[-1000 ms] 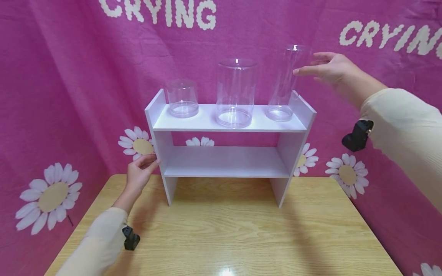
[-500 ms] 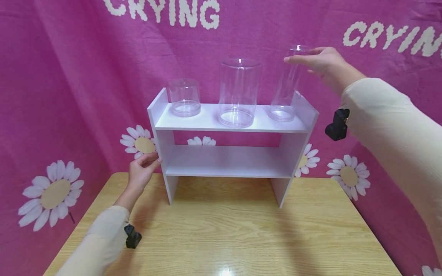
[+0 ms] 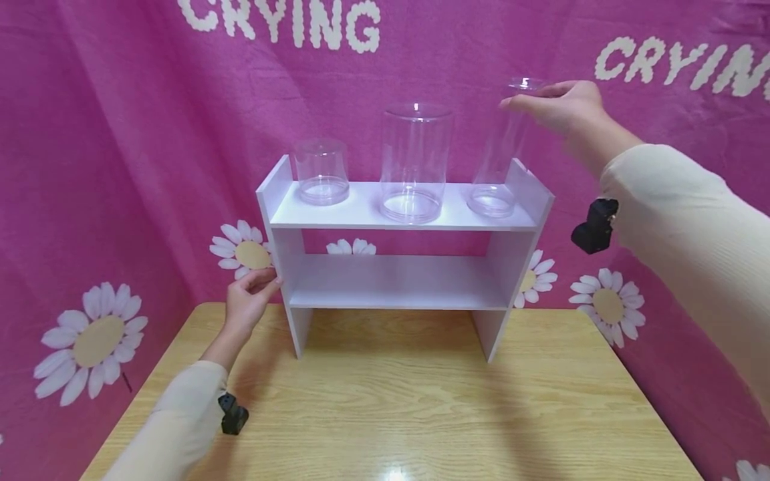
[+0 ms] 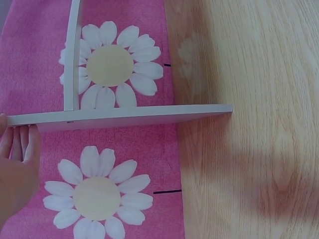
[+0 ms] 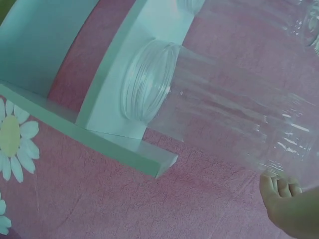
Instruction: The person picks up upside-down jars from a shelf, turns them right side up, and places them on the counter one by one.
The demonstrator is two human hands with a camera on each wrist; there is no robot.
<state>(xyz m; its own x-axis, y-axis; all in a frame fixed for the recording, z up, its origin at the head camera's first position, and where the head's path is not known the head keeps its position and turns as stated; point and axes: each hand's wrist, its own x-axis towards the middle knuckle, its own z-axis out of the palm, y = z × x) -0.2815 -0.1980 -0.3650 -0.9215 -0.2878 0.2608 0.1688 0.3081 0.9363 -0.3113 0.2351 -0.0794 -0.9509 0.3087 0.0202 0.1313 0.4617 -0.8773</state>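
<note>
A white two-tier shelf [image 3: 394, 280] stands on the wooden table, with three clear jars on its top board. My right hand [image 3: 568, 110] grips the tall narrow jar [image 3: 498, 157] at the right end, near its upper rim. Its ringed base rests on the top board, close to the right side panel; the fingertips [image 5: 276, 183] show at the jar's side in the right wrist view. Low on the left, my left hand [image 3: 245, 302] pinches the edge of the left side panel [image 4: 149, 113], thumb and fingers on opposite faces.
A wide jar [image 3: 415, 160] stands mid-shelf, left of the tall one. The short jar [image 3: 321, 170] is at the left end. Pink cloth [image 3: 150, 133] with daisies hangs behind and beside the wooden table [image 3: 397, 394].
My right hand has moved left from beside the tall jar and taken hold of it near the top. The left hand stays on the side panel.
</note>
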